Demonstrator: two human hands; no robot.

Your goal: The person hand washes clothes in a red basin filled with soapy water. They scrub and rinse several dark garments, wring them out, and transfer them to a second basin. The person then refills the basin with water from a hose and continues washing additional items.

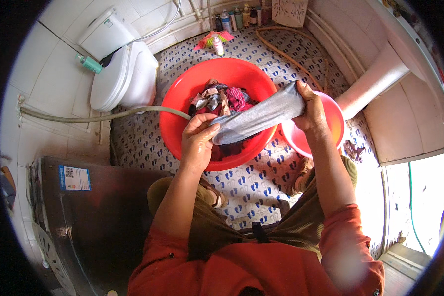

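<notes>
A grey piece of cloth [261, 114], perhaps a sock, is stretched between my two hands above the large red plastic basin [177, 92]. My left hand [198, 146] grips its wide lower end, and my right hand [312, 107] holds its darker far end. Several wet-looking garments [222, 98] lie heaped in the basin, among them a pink-and-dark-red one; the stretched cloth hides part of the heap. Beneath my right hand stands a smaller pink basin [329, 114], partly covered by my wrist. A greenish hose [133, 110] runs from the left wall into the red basin.
A white toilet [138, 74] with a green bottle [90, 64] on it stands at left. Behind the basin are a pump bottle [217, 45], a broom head [207, 41] and an orange hose [288, 55]. A sink pedestal [373, 81] is at right, a dark appliance [107, 222] at near left.
</notes>
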